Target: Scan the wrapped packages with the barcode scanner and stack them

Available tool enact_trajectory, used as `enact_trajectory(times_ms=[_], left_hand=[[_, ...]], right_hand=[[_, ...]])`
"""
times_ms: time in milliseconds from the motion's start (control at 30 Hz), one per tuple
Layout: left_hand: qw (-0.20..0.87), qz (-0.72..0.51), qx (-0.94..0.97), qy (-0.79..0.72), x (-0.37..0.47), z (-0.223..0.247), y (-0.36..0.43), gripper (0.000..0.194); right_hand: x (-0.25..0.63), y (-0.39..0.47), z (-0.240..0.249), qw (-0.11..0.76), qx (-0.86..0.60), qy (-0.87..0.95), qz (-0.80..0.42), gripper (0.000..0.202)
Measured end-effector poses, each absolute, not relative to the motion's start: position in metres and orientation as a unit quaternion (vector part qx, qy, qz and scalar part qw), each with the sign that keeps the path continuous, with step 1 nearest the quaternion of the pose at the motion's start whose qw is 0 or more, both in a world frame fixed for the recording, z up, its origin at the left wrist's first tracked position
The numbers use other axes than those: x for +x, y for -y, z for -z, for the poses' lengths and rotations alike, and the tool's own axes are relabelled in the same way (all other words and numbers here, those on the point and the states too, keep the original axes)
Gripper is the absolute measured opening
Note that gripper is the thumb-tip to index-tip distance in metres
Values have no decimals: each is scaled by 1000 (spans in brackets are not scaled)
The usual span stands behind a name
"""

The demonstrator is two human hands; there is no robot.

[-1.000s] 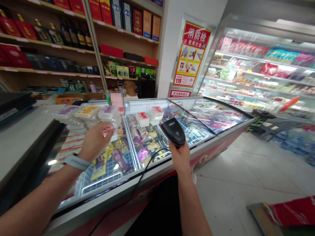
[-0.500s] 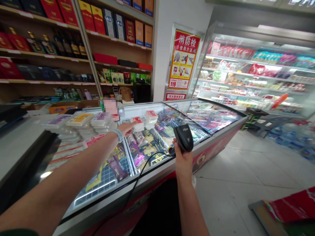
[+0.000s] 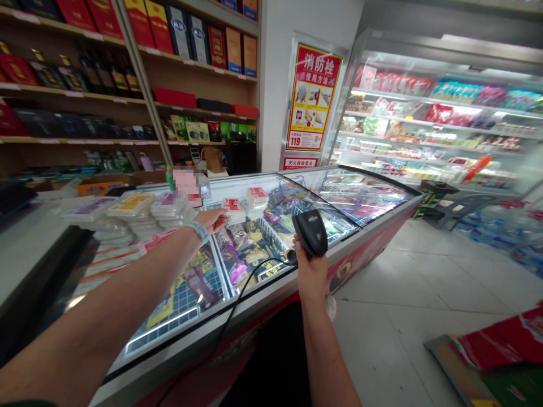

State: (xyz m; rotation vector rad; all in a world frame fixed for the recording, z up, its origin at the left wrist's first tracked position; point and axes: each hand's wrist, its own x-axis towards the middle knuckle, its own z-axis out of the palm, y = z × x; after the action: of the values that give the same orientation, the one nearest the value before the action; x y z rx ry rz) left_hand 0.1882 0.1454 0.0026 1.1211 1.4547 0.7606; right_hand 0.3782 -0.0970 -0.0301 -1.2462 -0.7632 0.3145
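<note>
My right hand (image 3: 309,271) is wrapped round the handle of a black barcode scanner (image 3: 311,232), held up over the freezer's front edge. Its black cable (image 3: 237,308) trails down to the left. My left arm reaches across the glass top, and my left hand (image 3: 210,220) has its fingers stretched out, with nothing visible in them. Just beyond the fingertips is a small stack of clear plastic packs with red labels (image 3: 233,206). A second red-labelled stack (image 3: 257,199) stands to its right. Whether my fingers touch the nearer stack I cannot tell.
Stacks of purple-labelled packs (image 3: 90,209) and yellow-labelled packs (image 3: 132,206) stand on the left of the chest freezer (image 3: 360,232). Bagged frozen goods lie in baskets under the glass. Behind are shelves of boxes (image 3: 199,39); at right, a lit display fridge (image 3: 432,121) and a grey stool (image 3: 456,209).
My left hand has drawn back slightly from the top of the nearer red-labelled stack. The scanner stays in my right hand. The whole view has shifted a little.
</note>
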Motion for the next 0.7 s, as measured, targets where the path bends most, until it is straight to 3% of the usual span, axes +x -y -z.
enact_trajectory(times_ms=[467,700], left_hand=[[423,-510,543,-516,111,-11,-55,31],[395,-573,521,-494,76,-8,-33,36]], right_hand=[[358,88,13,673,-559,471,-110,38],[331,72,6,561,-589,581,-38,27]])
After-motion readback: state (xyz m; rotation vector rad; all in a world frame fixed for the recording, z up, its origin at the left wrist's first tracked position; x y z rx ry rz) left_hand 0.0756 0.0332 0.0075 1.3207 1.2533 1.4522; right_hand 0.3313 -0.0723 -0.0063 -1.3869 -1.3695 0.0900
